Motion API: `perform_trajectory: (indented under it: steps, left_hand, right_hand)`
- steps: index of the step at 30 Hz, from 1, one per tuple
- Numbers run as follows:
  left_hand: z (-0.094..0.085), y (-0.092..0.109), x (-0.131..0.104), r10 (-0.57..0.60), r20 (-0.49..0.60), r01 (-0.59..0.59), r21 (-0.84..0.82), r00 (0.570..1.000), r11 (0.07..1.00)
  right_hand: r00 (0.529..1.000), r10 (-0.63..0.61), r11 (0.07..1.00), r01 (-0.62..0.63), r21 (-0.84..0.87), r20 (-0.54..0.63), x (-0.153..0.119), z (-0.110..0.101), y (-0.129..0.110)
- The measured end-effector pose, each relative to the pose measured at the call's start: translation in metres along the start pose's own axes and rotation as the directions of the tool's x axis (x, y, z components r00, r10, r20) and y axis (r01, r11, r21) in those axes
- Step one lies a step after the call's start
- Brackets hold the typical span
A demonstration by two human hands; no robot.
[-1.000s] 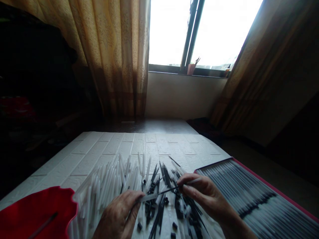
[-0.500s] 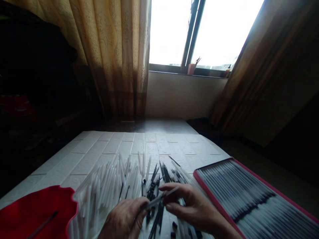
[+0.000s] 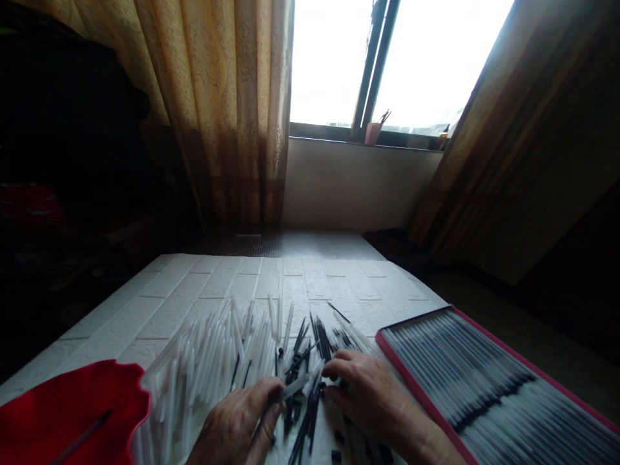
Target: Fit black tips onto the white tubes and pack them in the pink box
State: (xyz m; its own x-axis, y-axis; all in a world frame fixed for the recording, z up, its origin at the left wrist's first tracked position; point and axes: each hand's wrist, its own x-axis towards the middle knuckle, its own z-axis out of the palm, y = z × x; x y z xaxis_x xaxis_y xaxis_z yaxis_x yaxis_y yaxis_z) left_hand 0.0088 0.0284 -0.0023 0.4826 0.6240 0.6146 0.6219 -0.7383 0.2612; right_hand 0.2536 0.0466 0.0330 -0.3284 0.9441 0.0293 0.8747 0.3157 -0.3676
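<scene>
My left hand, closed, grips a translucent pen barrel that points up to the right. To its right, my right hand has its thumb and fingers bent near each other, with a small black pen part at the fingertips. Below and between the hands lies a pile of black pen parts, thin rods and short pieces together. Many clear pen barrels are heaped left of it. More black rods lie just beyond my right hand.
A red tray packed with rows of pens stands on the right. At the left front is a red scalloped bowl with one pen inside. The table has a white brick-patterned cover. Curtains and a window are behind.
My right hand has drawn away from the barrel's upper end and moved slightly right. The barrel stays in my left hand, which has shifted a little left.
</scene>
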Motion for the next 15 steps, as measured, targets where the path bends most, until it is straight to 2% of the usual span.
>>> perform_trajectory:
  steps: [8, 11, 15]
  left_hand:
    - [0.0034, -0.0039, -0.0015, -0.003, 0.024, 0.004, -0.060, 1.000, 0.998]
    - [0.0025, -0.0036, -0.0009, -0.012, 0.017, 0.013, -0.054, 1.000, 0.998]
    - [0.0004, -0.0022, 0.0000, -0.027, 0.012, 0.027, -0.034, 1.000, 0.999]
  right_hand:
    - [0.999, -0.036, 0.999, 0.036, -0.019, -0.003, 0.0005, 0.0054, 0.0031]
    - [0.998, -0.045, 0.995, 0.048, 0.089, -0.038, -0.0001, 0.0034, 0.0021]
    - [0.995, -0.055, 0.937, 0.079, 0.341, -0.080, -0.0015, -0.0023, -0.0017]
